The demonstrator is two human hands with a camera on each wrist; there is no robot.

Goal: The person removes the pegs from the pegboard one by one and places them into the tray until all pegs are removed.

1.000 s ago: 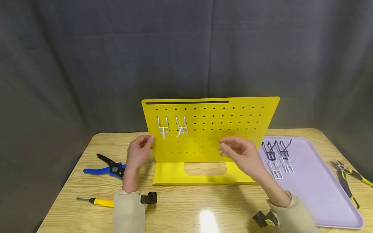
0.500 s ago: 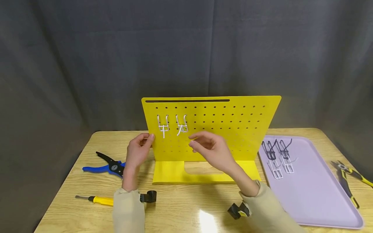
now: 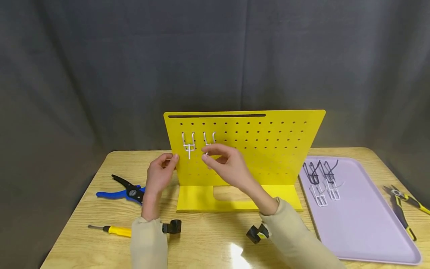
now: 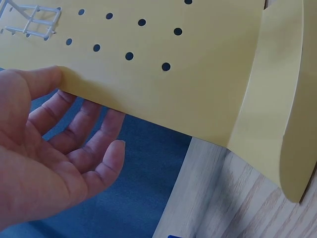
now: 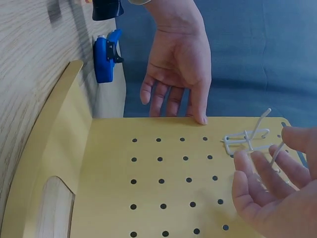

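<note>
A yellow pegboard (image 3: 268, 168) stands upright on its base on the wooden table. My left hand (image 3: 160, 173) grips its left edge, the thumb on the front and the fingers behind, as the left wrist view shows. Two white wire hooks hang side by side at the board's upper left. The outer hook (image 3: 189, 150) is untouched, its prong pointing forward. Over the second hook (image 5: 276, 153) is my right hand (image 3: 231, 164), pinching the prong between thumb and index finger. In the head view the fingers hide most of that hook's lower part.
On the right, a lilac tray (image 3: 362, 228) bears black hooks (image 3: 314, 177) and white hooks (image 3: 320, 201). Yellow-and-black pliers (image 3: 399, 215) lie at its far side. Blue-handled cutters (image 3: 133, 192) and a yellow screwdriver (image 3: 119, 231) lie on the left.
My right hand has moved left across the front of the board to the second white hook and taken its prong. The left hand stays at the board's edge.
</note>
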